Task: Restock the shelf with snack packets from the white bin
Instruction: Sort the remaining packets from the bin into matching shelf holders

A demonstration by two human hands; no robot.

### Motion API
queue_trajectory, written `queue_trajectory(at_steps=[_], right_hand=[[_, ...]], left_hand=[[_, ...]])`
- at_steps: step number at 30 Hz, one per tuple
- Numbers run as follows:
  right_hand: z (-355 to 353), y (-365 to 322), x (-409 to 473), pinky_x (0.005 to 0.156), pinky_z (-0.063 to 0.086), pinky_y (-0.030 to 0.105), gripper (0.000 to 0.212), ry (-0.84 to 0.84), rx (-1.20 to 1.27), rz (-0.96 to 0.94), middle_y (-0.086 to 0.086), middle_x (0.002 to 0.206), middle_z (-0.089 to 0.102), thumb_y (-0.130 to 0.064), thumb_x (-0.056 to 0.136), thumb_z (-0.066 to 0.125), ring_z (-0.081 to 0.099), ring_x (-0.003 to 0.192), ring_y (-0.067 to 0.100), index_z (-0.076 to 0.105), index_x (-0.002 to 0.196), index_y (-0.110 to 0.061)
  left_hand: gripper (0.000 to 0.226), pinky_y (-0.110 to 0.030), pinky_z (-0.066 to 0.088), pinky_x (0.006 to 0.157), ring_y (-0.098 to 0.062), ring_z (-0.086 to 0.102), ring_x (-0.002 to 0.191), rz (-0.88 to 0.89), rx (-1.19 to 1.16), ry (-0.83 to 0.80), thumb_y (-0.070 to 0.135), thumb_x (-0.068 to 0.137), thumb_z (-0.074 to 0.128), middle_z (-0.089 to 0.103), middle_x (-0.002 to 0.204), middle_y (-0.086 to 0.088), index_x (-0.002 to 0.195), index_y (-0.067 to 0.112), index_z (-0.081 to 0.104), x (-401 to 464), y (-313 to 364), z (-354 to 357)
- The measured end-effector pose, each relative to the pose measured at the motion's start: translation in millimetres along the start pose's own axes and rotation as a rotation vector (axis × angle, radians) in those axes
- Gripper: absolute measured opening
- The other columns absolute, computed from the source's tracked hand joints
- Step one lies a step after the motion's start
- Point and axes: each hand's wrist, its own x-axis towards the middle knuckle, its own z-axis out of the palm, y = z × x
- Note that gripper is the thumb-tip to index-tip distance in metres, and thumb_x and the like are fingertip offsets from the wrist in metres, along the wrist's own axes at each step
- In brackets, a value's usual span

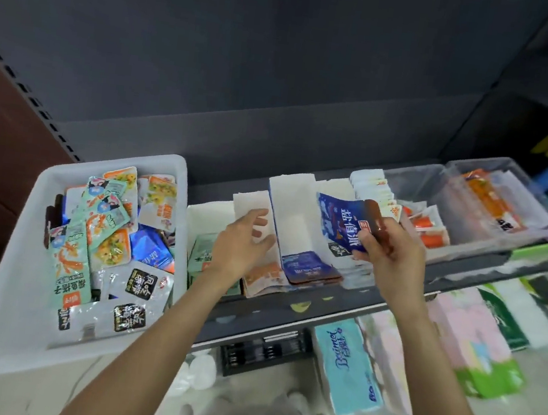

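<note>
Holding blue packet (343, 223), seemingly pinched.

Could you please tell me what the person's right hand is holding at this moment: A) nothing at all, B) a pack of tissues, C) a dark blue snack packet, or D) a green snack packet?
C: the right hand grips a dark blue snack packet above the shelf.

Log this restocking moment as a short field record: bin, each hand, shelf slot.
bin: white bin at left, holding mixed snack packets
right hand: right hand grips a blue packet above the shelf
left hand: left hand open, fingers on a white divider
shelf slot: white tray with more blue packets at its front
</note>
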Motion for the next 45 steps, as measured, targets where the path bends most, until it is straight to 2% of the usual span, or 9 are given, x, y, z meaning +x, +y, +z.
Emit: queue_trajectory(at_steps=[4,12,19,23,27,30,34,38,45], right_hand=[[10.7,9.0,1.7,0.065,0.057,0.022,0.011,-0.058,0.046,0.083,-0.012,0.096,0.066,-0.013,0.092,0.055,0.067,0.091,0.005,0.056,0.097,-0.023],[20.9,1.0,7.9,0.061,0.030,0.002,0.039,0.013,-0.599,-0.220,0.009,0.114,0.067,-0.031,0.094,0.044,0.064,0.097,0.016,0.057,0.121,-0.008],[29.0,12.0,4.2,0.060,0.058,0.033,0.038,-0.198,-0.782,-0.381,0.009,0.096,0.073,0.002,0.081,0.067,0.069,0.071,0.024,0.066,0.115,-0.014],[33.8,26.6,1.6,0.089,0.047,0.043,0.042,-0.477,-1.038,-0.454,0.001,0.098,0.073,-0.001,0.074,0.070,0.067,0.093,0.025,0.069,0.109,-0.023],[31.4,20.5,1.0,0.114,0.014,0.047,0.042,-0.719,-1.201,-0.228,-0.008,0.142,0.047,-0.019,0.097,0.038,0.028,0.140,0.012,0.045,0.137,-0.028],[32.4,1.7,-0.3,0.115,0.013,0.044,0.041,-0.671,-1.125,-0.221,-0.008,0.141,0.047,-0.020,0.099,0.035,0.030,0.138,0.013,0.044,0.137,-0.027],[61.3,-31.2,-7.2,0.098,0.042,0.038,0.032,-0.489,-0.750,-0.400,-0.001,0.115,0.066,-0.012,0.095,0.045,0.057,0.109,0.018,0.061,0.121,-0.021],[128.5,-59.3,-23.5,0.094,0.037,0.021,0.028,-0.693,-0.568,-0.406,-0.006,0.118,0.062,-0.014,0.097,0.046,0.050,0.110,0.010,0.061,0.120,-0.021],[267.1,-47.1,-50.4,0.090,0.045,0.036,0.037,-0.943,-0.830,-0.385,0.006,0.128,0.056,-0.028,0.096,0.047,0.054,0.112,0.026,0.050,0.132,-0.018]], left_hand=[[0.068,-0.029,0.050,0.076,-0.011,0.063,0.090,-0.002,0.038,-0.049,0.037,0.085,0.066,0.058,0.125,0.004,0.142,0.027,0.029,7.3,0.6,18.4],[0.078,-0.025,0.051,0.072,-0.009,0.063,0.091,-0.002,0.069,-0.036,0.037,0.083,0.068,0.058,0.126,0.004,0.146,0.033,0.023,11.3,-2.3,25.5],[0.077,-0.027,0.052,0.078,-0.010,0.064,0.089,0.024,0.070,-0.032,0.036,0.082,0.069,0.060,0.123,0.006,0.146,0.034,0.024,14.1,-7.0,26.0],[0.077,-0.027,0.051,0.079,-0.010,0.063,0.092,0.014,0.063,-0.063,0.033,0.083,0.068,0.057,0.126,0.006,0.146,0.036,0.023,16.8,-9.5,24.8],[0.075,-0.025,0.049,0.079,-0.010,0.059,0.100,0.016,0.084,-0.135,0.030,0.084,0.066,0.053,0.131,0.007,0.146,0.034,0.023,15.8,-5.4,17.0],[0.057,-0.026,0.049,0.084,-0.008,0.058,0.101,0.079,0.080,-0.084,0.034,0.088,0.060,0.055,0.128,0.009,0.140,0.031,0.037,4.1,3.8,-4.7],[0.037,-0.017,0.050,0.074,0.002,0.058,0.085,0.142,-0.002,0.233,0.038,0.087,0.057,0.062,0.098,0.020,0.124,0.032,0.052,-33.6,-8.6,-51.8],[0.031,-0.011,0.044,0.065,0.006,0.057,0.077,0.023,-0.061,0.497,0.031,0.081,0.056,0.060,0.080,0.025,0.112,0.028,0.057,-76.6,-71.6,-105.1],[0.059,-0.040,0.042,0.091,-0.029,0.049,0.115,-0.380,0.146,0.364,0.029,0.080,0.067,0.054,0.127,-0.008,0.133,0.017,0.046,-104.3,-207.8,-145.8]])
